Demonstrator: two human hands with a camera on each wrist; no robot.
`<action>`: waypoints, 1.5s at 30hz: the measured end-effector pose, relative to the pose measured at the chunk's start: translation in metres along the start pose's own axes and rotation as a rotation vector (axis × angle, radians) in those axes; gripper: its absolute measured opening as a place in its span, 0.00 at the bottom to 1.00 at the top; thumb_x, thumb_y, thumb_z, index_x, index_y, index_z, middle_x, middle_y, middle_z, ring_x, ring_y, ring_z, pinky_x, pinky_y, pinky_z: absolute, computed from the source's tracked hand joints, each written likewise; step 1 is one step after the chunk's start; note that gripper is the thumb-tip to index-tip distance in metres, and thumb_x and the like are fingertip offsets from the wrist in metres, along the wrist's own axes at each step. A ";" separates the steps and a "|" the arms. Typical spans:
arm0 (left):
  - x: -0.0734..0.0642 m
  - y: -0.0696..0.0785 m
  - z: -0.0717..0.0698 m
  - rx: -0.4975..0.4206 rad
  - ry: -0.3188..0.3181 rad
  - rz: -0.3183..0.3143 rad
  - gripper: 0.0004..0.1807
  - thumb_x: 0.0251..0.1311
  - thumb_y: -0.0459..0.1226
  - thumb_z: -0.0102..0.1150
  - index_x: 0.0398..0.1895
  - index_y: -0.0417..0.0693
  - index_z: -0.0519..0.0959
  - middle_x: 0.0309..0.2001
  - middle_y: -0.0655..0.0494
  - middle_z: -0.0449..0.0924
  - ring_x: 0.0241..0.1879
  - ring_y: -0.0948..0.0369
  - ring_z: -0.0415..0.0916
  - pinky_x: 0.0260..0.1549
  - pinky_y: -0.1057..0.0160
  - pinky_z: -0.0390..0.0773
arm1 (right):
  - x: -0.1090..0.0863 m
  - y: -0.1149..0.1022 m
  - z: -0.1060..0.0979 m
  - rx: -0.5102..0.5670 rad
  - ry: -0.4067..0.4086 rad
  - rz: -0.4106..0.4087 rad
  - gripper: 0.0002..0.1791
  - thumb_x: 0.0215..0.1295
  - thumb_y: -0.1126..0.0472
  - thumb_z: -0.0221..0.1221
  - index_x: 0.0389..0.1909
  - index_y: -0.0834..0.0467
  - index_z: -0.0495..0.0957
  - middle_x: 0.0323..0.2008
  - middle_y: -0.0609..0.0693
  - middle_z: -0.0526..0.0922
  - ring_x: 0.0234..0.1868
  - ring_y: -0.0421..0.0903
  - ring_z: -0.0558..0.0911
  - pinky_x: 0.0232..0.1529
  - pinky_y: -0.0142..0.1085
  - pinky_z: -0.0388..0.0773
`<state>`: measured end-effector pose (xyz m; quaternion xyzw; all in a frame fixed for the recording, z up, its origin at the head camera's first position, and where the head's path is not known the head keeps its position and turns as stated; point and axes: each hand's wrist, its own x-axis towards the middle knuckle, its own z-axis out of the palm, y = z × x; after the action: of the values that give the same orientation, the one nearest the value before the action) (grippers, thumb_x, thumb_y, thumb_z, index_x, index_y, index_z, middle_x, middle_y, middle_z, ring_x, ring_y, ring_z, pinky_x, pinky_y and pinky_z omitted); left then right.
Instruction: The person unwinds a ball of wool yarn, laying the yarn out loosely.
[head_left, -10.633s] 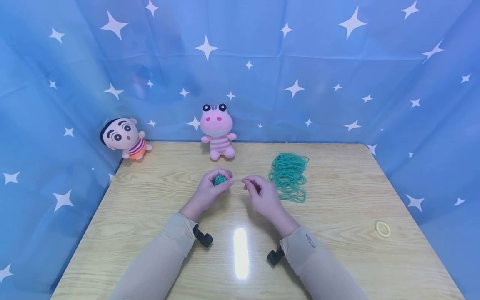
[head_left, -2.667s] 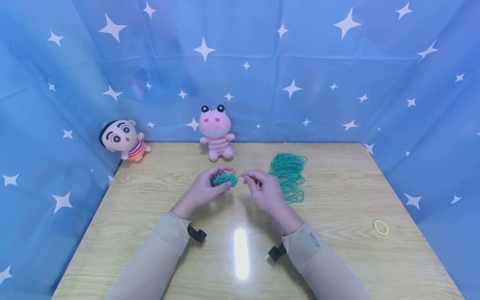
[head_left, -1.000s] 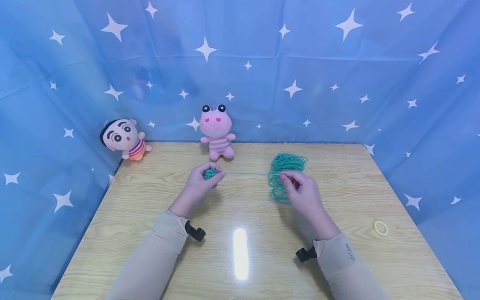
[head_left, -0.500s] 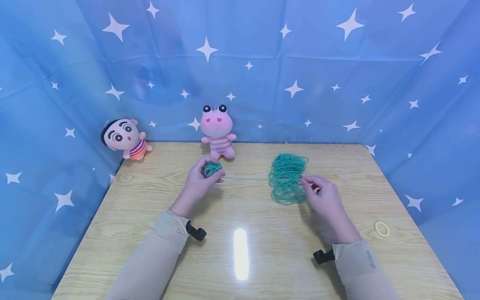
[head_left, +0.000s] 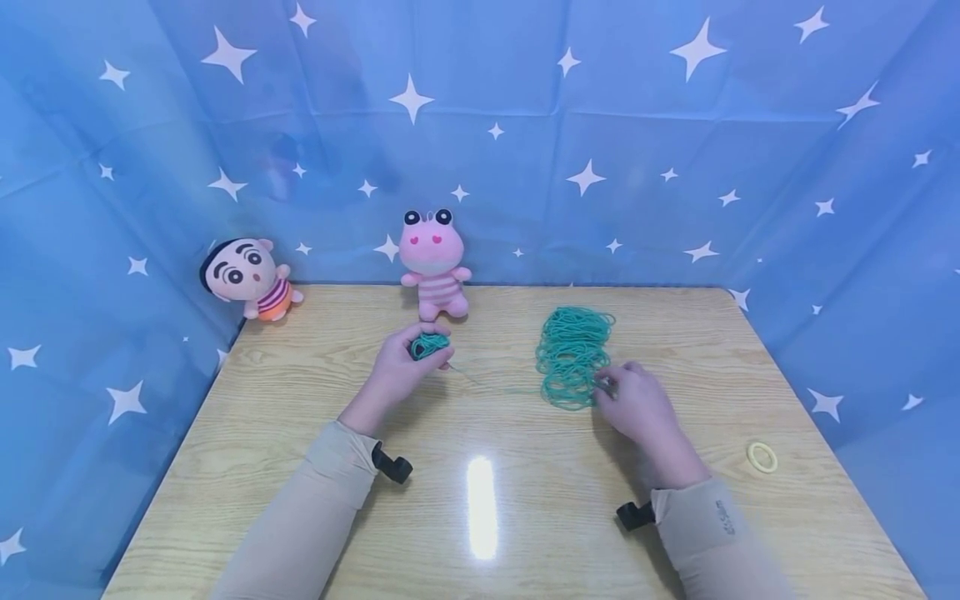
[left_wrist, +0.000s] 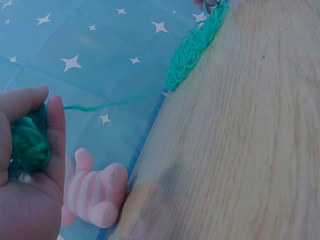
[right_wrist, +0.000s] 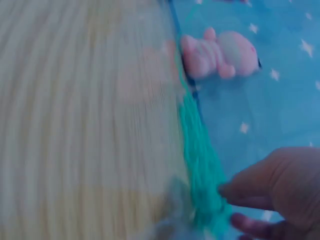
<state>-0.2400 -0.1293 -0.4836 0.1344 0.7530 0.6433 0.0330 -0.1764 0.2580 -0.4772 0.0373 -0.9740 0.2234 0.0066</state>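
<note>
Showing yellow ring (head_left: 762, 457) only in head view.

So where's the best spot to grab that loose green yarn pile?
Probably the near right edge of the loose yarn pile, coming from the right, where the right hand touches it. The loops lie flat and spread out, so pinching a few edge strands seems easier than scooping.

Small dark print on the right sleeve (head_left: 722, 518) — too blurred to read, no other lettering
</note>
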 end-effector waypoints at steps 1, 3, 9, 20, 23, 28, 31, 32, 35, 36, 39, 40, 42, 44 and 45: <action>0.000 0.000 0.000 0.004 -0.003 -0.001 0.16 0.72 0.37 0.72 0.60 0.48 0.84 0.49 0.45 0.88 0.39 0.61 0.90 0.45 0.66 0.91 | 0.002 -0.007 0.004 0.004 0.041 -0.022 0.19 0.77 0.59 0.60 0.62 0.62 0.85 0.58 0.68 0.84 0.60 0.68 0.83 0.61 0.66 0.81; -0.001 0.000 0.000 0.010 -0.009 0.001 0.16 0.72 0.38 0.72 0.60 0.49 0.84 0.49 0.46 0.87 0.40 0.61 0.90 0.46 0.66 0.91 | 0.006 -0.026 0.013 0.052 0.111 -0.084 0.19 0.77 0.60 0.60 0.62 0.61 0.85 0.61 0.68 0.83 0.62 0.68 0.82 0.62 0.66 0.81; -0.003 0.002 0.000 0.020 -0.034 0.008 0.16 0.71 0.38 0.73 0.59 0.51 0.84 0.48 0.46 0.88 0.43 0.59 0.91 0.48 0.65 0.91 | 0.020 -0.092 0.049 0.359 0.036 -0.273 0.23 0.83 0.53 0.60 0.71 0.58 0.80 0.65 0.59 0.86 0.51 0.52 0.89 0.53 0.48 0.90; -0.002 0.004 0.002 0.023 -0.039 0.037 0.18 0.69 0.35 0.75 0.59 0.43 0.83 0.52 0.43 0.87 0.46 0.61 0.89 0.49 0.65 0.91 | 0.036 -0.142 0.083 0.490 -0.074 -0.242 0.14 0.83 0.54 0.62 0.60 0.55 0.88 0.42 0.50 0.94 0.34 0.38 0.85 0.34 0.32 0.83; -0.001 0.004 0.003 -0.009 -0.052 0.035 0.15 0.70 0.35 0.74 0.57 0.45 0.83 0.54 0.41 0.87 0.47 0.62 0.90 0.50 0.64 0.92 | 0.036 -0.135 0.079 0.501 -0.022 -0.243 0.11 0.83 0.55 0.63 0.53 0.55 0.90 0.38 0.48 0.93 0.32 0.37 0.84 0.31 0.32 0.82; -0.001 0.004 0.003 -0.072 -0.065 0.011 0.12 0.72 0.33 0.72 0.51 0.44 0.78 0.52 0.45 0.89 0.41 0.61 0.90 0.44 0.60 0.94 | 0.033 -0.119 0.065 0.508 0.046 -0.206 0.12 0.83 0.54 0.62 0.52 0.56 0.90 0.39 0.52 0.93 0.31 0.40 0.83 0.32 0.32 0.80; -0.002 0.002 0.002 -0.040 -0.059 0.001 0.16 0.71 0.35 0.73 0.53 0.42 0.77 0.45 0.52 0.87 0.35 0.60 0.86 0.35 0.62 0.90 | 0.029 -0.110 0.055 0.516 0.075 -0.176 0.13 0.83 0.54 0.62 0.52 0.57 0.89 0.41 0.56 0.93 0.30 0.41 0.83 0.30 0.32 0.79; -0.003 0.002 0.001 -0.019 -0.060 -0.001 0.18 0.70 0.37 0.74 0.55 0.43 0.77 0.43 0.53 0.85 0.33 0.60 0.84 0.33 0.62 0.89 | 0.028 -0.107 0.052 0.519 0.085 -0.171 0.13 0.83 0.54 0.62 0.53 0.57 0.89 0.41 0.57 0.93 0.30 0.41 0.82 0.30 0.31 0.79; -0.004 0.003 0.001 0.037 -0.075 -0.002 0.20 0.70 0.41 0.75 0.60 0.48 0.80 0.39 0.55 0.80 0.31 0.59 0.79 0.31 0.64 0.85 | 0.025 -0.098 0.044 0.521 0.118 -0.166 0.13 0.83 0.55 0.62 0.53 0.58 0.89 0.40 0.57 0.93 0.30 0.41 0.82 0.30 0.30 0.79; -0.004 0.003 0.001 0.051 -0.080 -0.001 0.20 0.70 0.41 0.75 0.60 0.49 0.81 0.39 0.56 0.79 0.31 0.59 0.79 0.31 0.64 0.85 | 0.025 -0.094 0.041 0.522 0.128 -0.166 0.12 0.84 0.55 0.61 0.53 0.58 0.89 0.40 0.57 0.93 0.30 0.40 0.81 0.29 0.30 0.79; -0.005 0.004 0.001 0.082 -0.094 0.018 0.16 0.69 0.41 0.76 0.54 0.50 0.83 0.35 0.56 0.78 0.30 0.60 0.77 0.30 0.66 0.82 | 0.022 -0.086 0.033 0.530 0.151 -0.161 0.11 0.84 0.55 0.61 0.53 0.56 0.89 0.39 0.56 0.92 0.29 0.41 0.80 0.28 0.30 0.78; -0.005 0.004 0.001 0.082 -0.096 0.027 0.14 0.69 0.41 0.76 0.51 0.49 0.82 0.34 0.56 0.77 0.29 0.61 0.76 0.29 0.66 0.81 | 0.021 -0.083 0.031 0.532 0.155 -0.157 0.11 0.84 0.55 0.61 0.53 0.56 0.89 0.39 0.57 0.92 0.28 0.42 0.80 0.28 0.31 0.77; -0.005 0.004 0.002 0.064 -0.102 0.043 0.12 0.68 0.38 0.76 0.45 0.46 0.80 0.34 0.58 0.77 0.28 0.62 0.75 0.27 0.67 0.79 | 0.019 -0.077 0.026 0.534 0.168 -0.146 0.12 0.84 0.55 0.61 0.54 0.55 0.89 0.39 0.58 0.91 0.28 0.43 0.79 0.28 0.31 0.77; -0.005 0.004 0.002 0.029 -0.111 0.050 0.13 0.69 0.36 0.74 0.41 0.44 0.76 0.36 0.59 0.80 0.26 0.64 0.74 0.25 0.68 0.77 | 0.017 -0.072 0.022 0.532 0.183 -0.132 0.12 0.84 0.54 0.61 0.55 0.55 0.89 0.40 0.58 0.91 0.29 0.43 0.80 0.28 0.31 0.78; -0.005 0.004 0.002 0.008 -0.115 0.052 0.14 0.70 0.35 0.73 0.39 0.43 0.74 0.37 0.59 0.81 0.24 0.64 0.73 0.23 0.68 0.76 | 0.016 -0.069 0.021 0.530 0.192 -0.127 0.13 0.84 0.53 0.60 0.55 0.54 0.89 0.40 0.59 0.91 0.29 0.43 0.80 0.28 0.31 0.77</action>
<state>-0.2340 -0.1277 -0.4805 0.1908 0.7488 0.6320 0.0590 -0.1875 0.1861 -0.4654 0.0775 -0.8723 0.4716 0.1029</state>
